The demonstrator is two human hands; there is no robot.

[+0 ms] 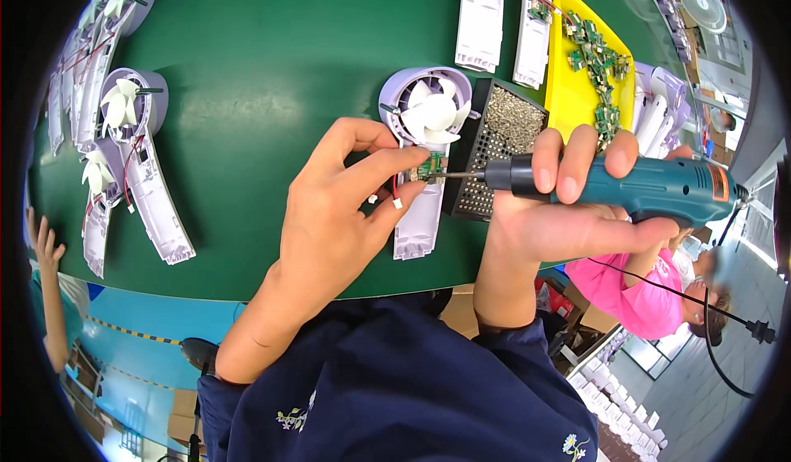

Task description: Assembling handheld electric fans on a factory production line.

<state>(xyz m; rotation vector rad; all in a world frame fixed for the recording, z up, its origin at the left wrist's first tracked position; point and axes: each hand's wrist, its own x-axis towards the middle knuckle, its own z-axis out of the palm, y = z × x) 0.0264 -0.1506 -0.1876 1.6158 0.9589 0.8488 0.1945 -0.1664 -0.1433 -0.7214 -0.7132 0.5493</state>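
Note:
My left hand pinches a small green circuit board with thumb and fingertips, against a pale lilac handheld-fan half shell. White fan blades sit in the shell's round head, and a white wire connector hangs by my fingers. In my right hand is a teal electric screwdriver, its fingers wrapped around the body. The screwdriver lies nearly level, and its thin bit meets the board's right edge near my left fingertips. A screw at the tip is too small to make out.
Beside the shell stands a black perforated tray heaped with small screws. Behind it, a yellow tray holds several circuit boards. More fan shells lie at left and far right. Co-workers sit both sides; a power cord hangs right.

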